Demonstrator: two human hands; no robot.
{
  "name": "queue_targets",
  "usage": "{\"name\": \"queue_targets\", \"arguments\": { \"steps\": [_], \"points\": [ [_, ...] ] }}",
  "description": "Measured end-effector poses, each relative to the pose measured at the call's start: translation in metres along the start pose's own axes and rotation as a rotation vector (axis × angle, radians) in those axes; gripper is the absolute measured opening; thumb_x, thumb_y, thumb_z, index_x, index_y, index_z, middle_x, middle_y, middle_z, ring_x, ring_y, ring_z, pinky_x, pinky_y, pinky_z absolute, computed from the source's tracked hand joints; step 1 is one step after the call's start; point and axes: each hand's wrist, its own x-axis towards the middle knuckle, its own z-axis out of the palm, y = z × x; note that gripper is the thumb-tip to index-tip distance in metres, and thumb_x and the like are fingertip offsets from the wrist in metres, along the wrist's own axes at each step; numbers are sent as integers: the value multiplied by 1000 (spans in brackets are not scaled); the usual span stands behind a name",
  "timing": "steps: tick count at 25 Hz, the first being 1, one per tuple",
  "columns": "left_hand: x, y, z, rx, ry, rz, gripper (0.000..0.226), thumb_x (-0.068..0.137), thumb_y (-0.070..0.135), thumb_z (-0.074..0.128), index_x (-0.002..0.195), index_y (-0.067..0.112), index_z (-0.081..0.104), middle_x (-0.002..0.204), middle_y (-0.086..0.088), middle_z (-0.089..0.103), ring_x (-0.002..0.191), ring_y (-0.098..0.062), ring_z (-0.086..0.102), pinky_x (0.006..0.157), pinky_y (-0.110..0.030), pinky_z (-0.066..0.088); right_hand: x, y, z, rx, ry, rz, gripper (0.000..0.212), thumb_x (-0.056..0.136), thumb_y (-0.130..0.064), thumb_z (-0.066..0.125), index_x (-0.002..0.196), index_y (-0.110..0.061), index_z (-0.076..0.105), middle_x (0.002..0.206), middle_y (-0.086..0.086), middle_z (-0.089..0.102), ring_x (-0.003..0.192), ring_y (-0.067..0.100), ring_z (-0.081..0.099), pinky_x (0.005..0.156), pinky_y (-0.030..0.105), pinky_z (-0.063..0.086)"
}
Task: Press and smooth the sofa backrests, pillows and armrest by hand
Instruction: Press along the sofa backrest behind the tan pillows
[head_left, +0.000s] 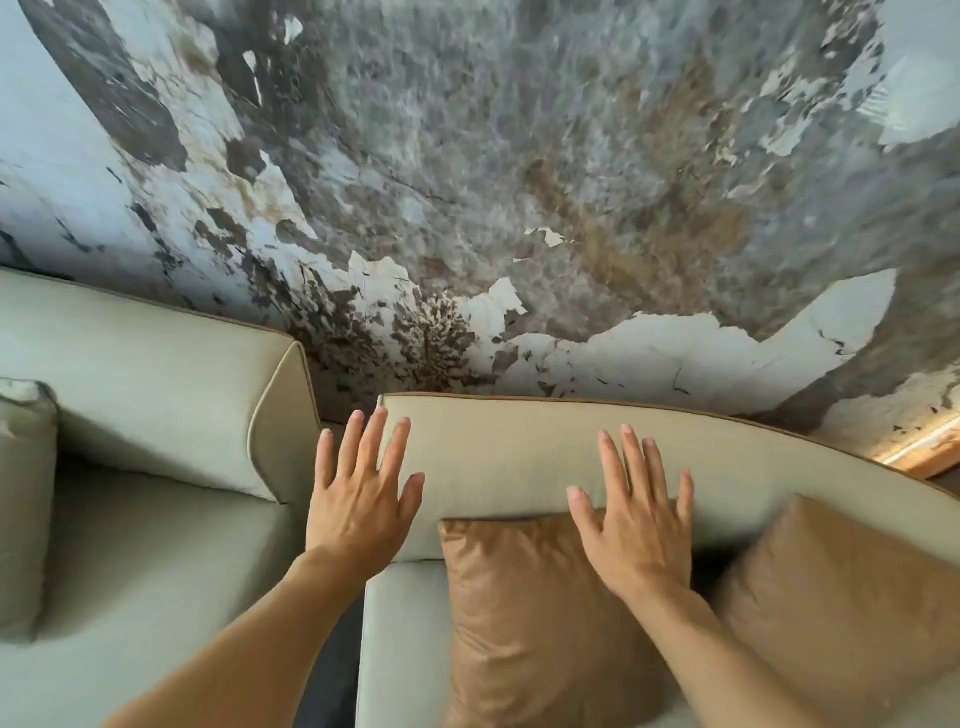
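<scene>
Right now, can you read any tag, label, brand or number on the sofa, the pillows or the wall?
None: no readable text anywhere in view.
The backrest under both hands, the brown pillows and the grey pillow show plain fabric, no tag.
The wall bears only mottled, peeling patches.

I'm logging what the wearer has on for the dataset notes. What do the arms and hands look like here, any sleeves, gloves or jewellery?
Both forearms are bare as far as the frame shows, with no sleeves visible. The left hand and right hand wear no gloves, and no rings, watch or bracelets show. Fingernails are short and unpainted.
</scene>
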Motion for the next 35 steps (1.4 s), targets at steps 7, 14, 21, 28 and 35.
{"name": "queue_targets", "arguments": {
  "steps": [7,14,21,28,35],
  "points": [
    [61,23,106,116,60,-3,61,94,51,20,148,24,23,158,-7,23,147,-26,9,118,-48,-1,64,37,124,66,-17,-43,71,88,-65,8,151,-31,3,161,-4,-2,147,18,-2,115,48,-4],
    [85,39,171,144,146,-30,62,91,51,27,144,20,35,151,-9,37,142,-29,23,116,-53,14,92,37,208,176,198,-50,66,91,-53,30,148,-20,28,156,8,28,143,30,22,115,56,13],
    [113,36,192,187,289,6,63,89,49,30,142,18,38,145,-13,44,137,-33,33,113,-55,20,115,37,238,127,417,-25,66,92,-54,26,148,-20,26,152,10,34,142,32,24,113,58,15],
    [168,34,199,179,316,34,63,89,51,27,142,18,40,146,-11,44,138,-31,32,114,-54,19,162,37,246,114,472,19,65,92,-53,24,147,-18,30,151,11,36,140,33,27,112,58,16],
    [216,38,204,177,349,82,62,90,50,29,141,18,42,144,-11,45,137,-31,34,113,-55,21,201,38,252,103,529,58,65,92,-52,26,146,-17,33,150,12,37,140,34,27,112,58,16]
  ]
}}
